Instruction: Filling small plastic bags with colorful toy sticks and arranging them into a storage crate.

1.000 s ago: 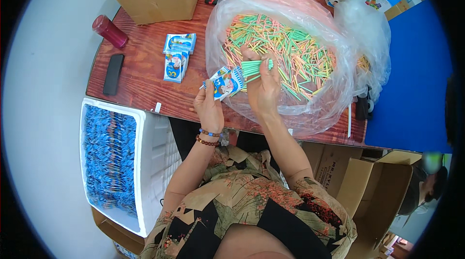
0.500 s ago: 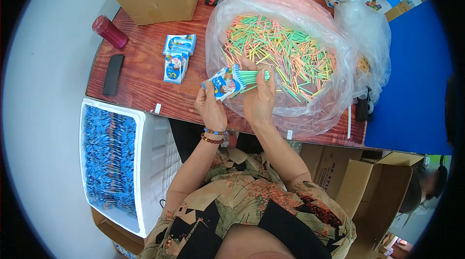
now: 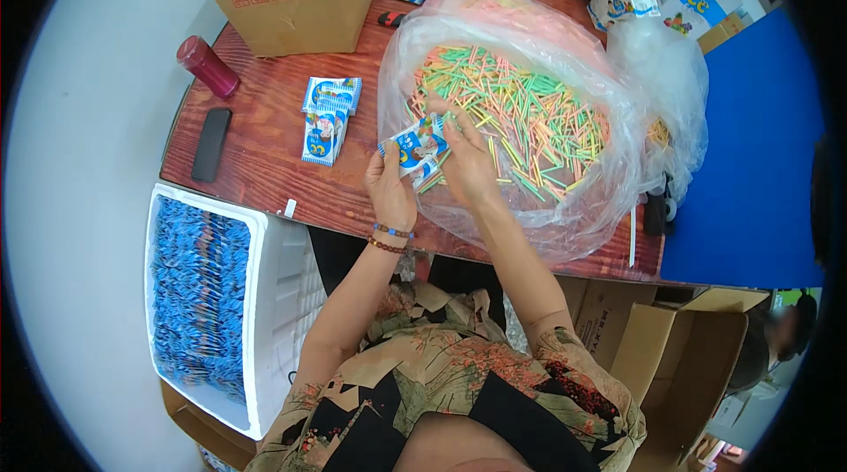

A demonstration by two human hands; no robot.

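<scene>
My left hand [image 3: 391, 190] pinches the left end of a small blue and white packet [image 3: 416, 147]. At the packet's right end, the fingers of my right hand [image 3: 468, 161] are closed on its edge. The green sticks held earlier no longer show outside the packet. Just beyond my hands lies a big clear plastic bag [image 3: 587, 207], spread open, full of thin pink, green and yellow sticks [image 3: 529, 119]. To the left, several similar packets [image 3: 325, 132] lie overlapping on the reddish wooden table [image 3: 273, 119].
A cardboard box [image 3: 296, 0], a dark red bottle [image 3: 209, 68] and a black phone-like slab [image 3: 211, 145] stand or lie at left. Below them, a white foam box [image 3: 258, 313] holds rows of blue packets. Open cartons [image 3: 688, 357] sit lower right, beside a blue panel [image 3: 745, 163].
The green sticks have gone into the packet, and my right fingers have moved onto its end. My left hand has shifted slightly right. The whole view has tilted a little.
</scene>
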